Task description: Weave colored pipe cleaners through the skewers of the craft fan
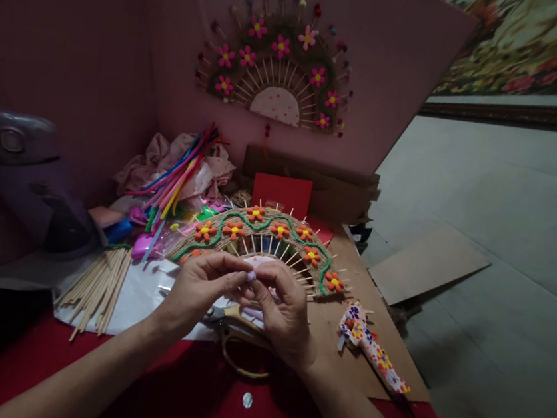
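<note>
Both hands meet in front of me over the table. My left hand [204,281] and my right hand [288,304] pinch a small pale lilac ball [251,276] between their fingertips; its material is too small to tell. Just behind them lies a half-round fan [276,225] of twine and thin sticks, with orange flowers and a wavy green strip. My hands hide part of its lower edge. Below them rest scissors [238,338], partly covered by my right hand. A small silvery disc [247,400] lies on the red cloth nearer me.
Wooden sticks [96,289] lie at the left beside a purple container [34,188]. Coloured pipe cleaners [176,177] and cloth [164,156] are heaped behind. A flower-patterned glue gun [368,343] lies right on cardboard [390,376]. A finished-looking fan [279,68] hangs on the wall.
</note>
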Tool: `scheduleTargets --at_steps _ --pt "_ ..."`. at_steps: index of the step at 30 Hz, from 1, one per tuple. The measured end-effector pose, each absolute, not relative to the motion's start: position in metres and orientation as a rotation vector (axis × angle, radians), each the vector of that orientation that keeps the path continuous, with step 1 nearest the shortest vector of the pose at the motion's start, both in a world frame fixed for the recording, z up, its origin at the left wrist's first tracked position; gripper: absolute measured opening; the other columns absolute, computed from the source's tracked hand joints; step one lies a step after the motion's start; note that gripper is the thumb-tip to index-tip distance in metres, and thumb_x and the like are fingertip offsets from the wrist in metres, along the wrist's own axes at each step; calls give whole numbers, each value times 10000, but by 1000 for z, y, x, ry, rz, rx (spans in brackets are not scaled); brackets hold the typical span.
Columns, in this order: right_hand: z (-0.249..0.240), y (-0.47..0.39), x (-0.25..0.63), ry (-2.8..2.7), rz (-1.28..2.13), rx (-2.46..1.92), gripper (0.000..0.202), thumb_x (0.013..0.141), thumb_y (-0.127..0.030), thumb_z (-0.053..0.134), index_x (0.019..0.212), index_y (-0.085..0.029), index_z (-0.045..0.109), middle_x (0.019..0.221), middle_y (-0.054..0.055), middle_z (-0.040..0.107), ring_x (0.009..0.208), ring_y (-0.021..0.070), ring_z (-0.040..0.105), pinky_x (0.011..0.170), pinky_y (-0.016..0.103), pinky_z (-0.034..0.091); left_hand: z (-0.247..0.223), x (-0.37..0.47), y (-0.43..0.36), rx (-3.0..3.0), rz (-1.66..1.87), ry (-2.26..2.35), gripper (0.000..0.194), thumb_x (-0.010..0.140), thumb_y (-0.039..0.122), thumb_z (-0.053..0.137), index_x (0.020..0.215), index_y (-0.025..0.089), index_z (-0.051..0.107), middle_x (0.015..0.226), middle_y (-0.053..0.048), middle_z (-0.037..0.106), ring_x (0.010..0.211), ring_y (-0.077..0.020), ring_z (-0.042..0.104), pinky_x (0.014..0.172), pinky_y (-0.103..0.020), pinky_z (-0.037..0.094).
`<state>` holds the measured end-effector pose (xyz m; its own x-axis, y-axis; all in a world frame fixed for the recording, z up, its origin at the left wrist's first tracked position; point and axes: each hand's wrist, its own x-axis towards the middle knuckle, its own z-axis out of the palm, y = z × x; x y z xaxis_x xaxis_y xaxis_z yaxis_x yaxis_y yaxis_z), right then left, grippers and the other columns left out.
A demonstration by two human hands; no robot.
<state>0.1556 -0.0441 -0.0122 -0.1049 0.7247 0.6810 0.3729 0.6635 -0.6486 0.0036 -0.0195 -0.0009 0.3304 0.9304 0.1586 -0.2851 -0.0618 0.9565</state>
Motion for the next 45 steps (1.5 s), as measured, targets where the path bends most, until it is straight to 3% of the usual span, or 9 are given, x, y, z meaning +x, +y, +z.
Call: scheduleTargets --at_steps 10,20,31,45 --pt "-14 -40 156 -1657 536 -835 95 841 -213 562 874 -207 650 875 41 659 857 173 612 789 341 487 3 -1 -17 1193 1085 705 159 668 216 723 786 118 677 650 -51 703 590 -162 659 604 -282 544" --pt "-18 -42 156 -1718 394 -849 111 842 -167 534 859 -198 639 760 20 637 752 153 600 730 313 483 5 6 -20 1183 1180 770 141 597 187 752 693 112 681 548 -32 672 499 -126 615 521 -229 514" --pt "-16 -44 153 -1640 502 -968 129 867 -243 513 845 -189 628 805 35 632 770 156 588 718 292 470 3 6 -18 1301 1153 747 176 648 239 727 766 122 669 631 -27 679 546 -139 631 527 -242 526" --pt "-17 -40 159 -1785 262 -933 118 861 -163 493 883 -189 606 841 47 613 813 165 567 743 307 452 11 2 -19 1403 1058 792 147 660 230 714 714 110 648 575 -15 646 498 -108 595 501 -207 491"
